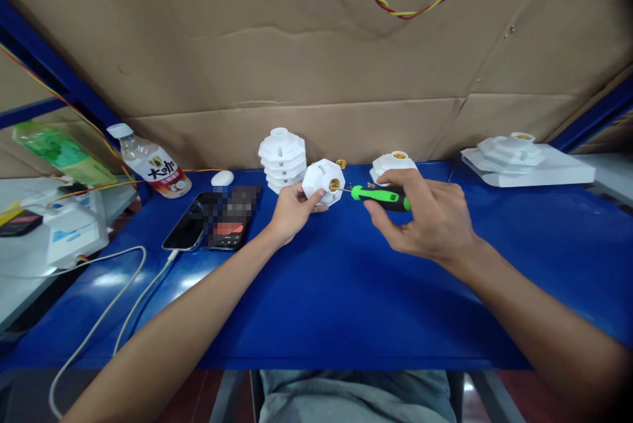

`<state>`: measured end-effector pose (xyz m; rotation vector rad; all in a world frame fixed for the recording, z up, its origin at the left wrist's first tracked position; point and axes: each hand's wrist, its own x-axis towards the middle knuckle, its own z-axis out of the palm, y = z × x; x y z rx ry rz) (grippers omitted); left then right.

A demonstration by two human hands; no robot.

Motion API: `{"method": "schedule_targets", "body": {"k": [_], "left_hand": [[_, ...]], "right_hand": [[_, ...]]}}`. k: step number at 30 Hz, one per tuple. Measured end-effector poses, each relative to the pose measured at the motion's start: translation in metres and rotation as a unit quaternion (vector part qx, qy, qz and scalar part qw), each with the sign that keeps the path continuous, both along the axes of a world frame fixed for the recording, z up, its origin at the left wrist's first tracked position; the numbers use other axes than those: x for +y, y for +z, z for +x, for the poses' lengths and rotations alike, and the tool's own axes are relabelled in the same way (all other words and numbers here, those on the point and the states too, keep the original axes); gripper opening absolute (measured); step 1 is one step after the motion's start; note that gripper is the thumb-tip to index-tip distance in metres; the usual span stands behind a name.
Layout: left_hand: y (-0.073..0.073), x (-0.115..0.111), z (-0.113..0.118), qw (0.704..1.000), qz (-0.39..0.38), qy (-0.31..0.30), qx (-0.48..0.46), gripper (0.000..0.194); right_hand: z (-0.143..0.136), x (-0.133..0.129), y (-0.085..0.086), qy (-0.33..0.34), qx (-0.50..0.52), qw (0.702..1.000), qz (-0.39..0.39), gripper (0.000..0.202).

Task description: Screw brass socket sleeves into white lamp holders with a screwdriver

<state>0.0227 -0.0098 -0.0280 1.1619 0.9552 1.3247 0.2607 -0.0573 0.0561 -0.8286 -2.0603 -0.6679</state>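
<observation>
My left hand (291,212) grips a white octagonal lamp holder (316,179), tilted so that its brass-lined socket faces right. In my right hand (430,219) is a screwdriver (380,196) with a green and black handle. Its thin shaft points left, and the tip reaches the lamp holder's socket; whether it touches a screw is too small to tell. Behind my left hand stands a stack of white lamp holders (281,158). Another lamp holder (393,165) sits just beyond my right hand. Small brass pieces (370,185) and a brass threaded shell (341,163) lie between them.
On the blue table (316,304), two phones (188,222) lie at left, one with a white cable. A drink bottle (151,163) and a round white object (222,178) stand behind them. More lamp holders (512,153) rest on a white box (558,166) at right. Cardboard (297,60) backs the table.
</observation>
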Motion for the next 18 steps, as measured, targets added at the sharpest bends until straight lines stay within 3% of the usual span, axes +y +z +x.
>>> {"method": "schedule_targets", "body": {"k": [6, 11, 15, 18], "left_hand": [[-0.0012, -0.0006, 0.0005, 1.000, 0.014, 0.008, 0.024, 0.035], [-0.0007, -0.0007, 0.0003, 0.999, 0.025, 0.001, 0.037, 0.041], [0.0008, -0.0031, 0.0004, 0.999, 0.018, 0.007, 0.047, 0.043], [0.0013, -0.0051, 0.0009, 0.998, 0.015, 0.018, 0.059, 0.039]], "right_hand": [[0.0006, 0.0001, -0.0014, -0.011, 0.017, 1.000, 0.016, 0.031], [-0.0010, 0.0004, -0.0002, -0.001, 0.046, 0.999, -0.021, 0.025], [-0.0001, 0.0020, 0.0005, -0.025, 0.026, 0.999, 0.038, 0.014], [0.0002, -0.0001, 0.0035, 0.006, 0.019, 1.000, -0.006, 0.017]]}}
